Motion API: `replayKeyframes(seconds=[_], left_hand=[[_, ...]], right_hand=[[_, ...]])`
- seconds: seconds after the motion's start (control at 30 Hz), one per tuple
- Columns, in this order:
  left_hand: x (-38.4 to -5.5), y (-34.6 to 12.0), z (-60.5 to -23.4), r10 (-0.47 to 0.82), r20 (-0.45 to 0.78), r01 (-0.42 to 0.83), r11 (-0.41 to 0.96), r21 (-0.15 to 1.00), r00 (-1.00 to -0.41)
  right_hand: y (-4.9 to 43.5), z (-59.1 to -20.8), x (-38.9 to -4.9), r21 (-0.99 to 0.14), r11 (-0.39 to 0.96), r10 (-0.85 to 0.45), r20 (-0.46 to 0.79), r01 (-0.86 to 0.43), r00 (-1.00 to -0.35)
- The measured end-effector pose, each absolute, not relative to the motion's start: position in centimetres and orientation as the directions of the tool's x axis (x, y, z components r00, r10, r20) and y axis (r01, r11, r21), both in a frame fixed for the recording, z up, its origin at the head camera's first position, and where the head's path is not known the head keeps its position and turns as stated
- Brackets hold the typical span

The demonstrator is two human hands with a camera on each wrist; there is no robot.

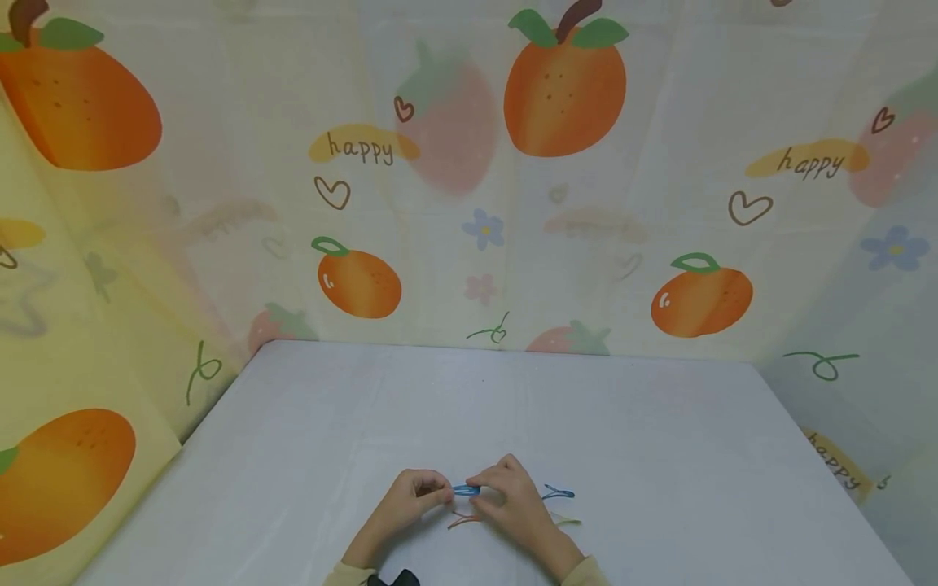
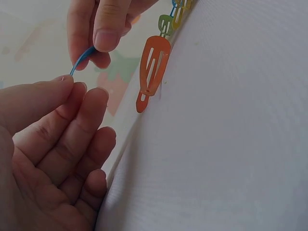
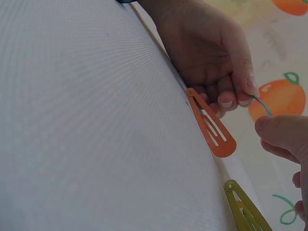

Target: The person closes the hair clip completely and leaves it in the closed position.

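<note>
Between the two hands, just above the white table, is a blue snap hair clip. My left hand pinches one end of it between thumb and forefinger, its other fingers loosely bent. The opposite end is pinched by the thumb and fingers of my right hand. Seen edge-on in the left wrist view, the clip looks bowed. An orange snap hair clip lies on the table below the hands, its prongs apart.
Right of the right hand lie a second blue hair clip and a yellow hair clip. A green clip shows beyond the orange one in the left wrist view. Behind the table hangs a fruit-printed cloth. A dark object sits by the left sleeve.
</note>
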State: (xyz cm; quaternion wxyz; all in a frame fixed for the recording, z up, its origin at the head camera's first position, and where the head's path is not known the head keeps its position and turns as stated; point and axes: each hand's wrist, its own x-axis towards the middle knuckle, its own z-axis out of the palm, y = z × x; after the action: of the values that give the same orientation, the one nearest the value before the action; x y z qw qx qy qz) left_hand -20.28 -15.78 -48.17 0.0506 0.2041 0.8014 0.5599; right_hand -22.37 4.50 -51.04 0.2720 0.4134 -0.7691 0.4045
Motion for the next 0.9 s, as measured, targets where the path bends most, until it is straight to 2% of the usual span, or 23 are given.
replayKeyframes(seconds=[0.27,0.4,0.53,0.7,0.9], left_hand=[[-21.3,-16.2,-50.7,0.383,0.151,0.271,0.284,0.92,-0.912],[-21.3,-16.1,-50.7,0.38,0.186,0.311,0.3,0.902,-0.906],[-20.9,-15.8,-49.9,0.371,0.304,0.421,0.292,0.859,-0.878],[-20.2,-15.5,-48.5,0.342,0.496,0.593,0.298,0.748,-0.798],[-20.1,-15.4,-48.1,0.341,0.559,0.653,0.328,0.683,-0.756]], right_hand=[[4.5,-51.2,-22.5,-0.4,0.336,-0.407,0.754,-0.853,-0.515],[4.5,-51.3,-22.5,-0.407,0.327,-0.395,0.761,-0.853,-0.514],[4.5,-51.4,-22.6,-0.412,0.317,-0.39,0.764,-0.854,-0.513],[4.5,-51.6,-22.6,-0.416,0.315,-0.387,0.764,-0.853,-0.516],[4.5,-51.6,-22.6,-0.404,0.311,-0.387,0.773,-0.86,-0.503]])
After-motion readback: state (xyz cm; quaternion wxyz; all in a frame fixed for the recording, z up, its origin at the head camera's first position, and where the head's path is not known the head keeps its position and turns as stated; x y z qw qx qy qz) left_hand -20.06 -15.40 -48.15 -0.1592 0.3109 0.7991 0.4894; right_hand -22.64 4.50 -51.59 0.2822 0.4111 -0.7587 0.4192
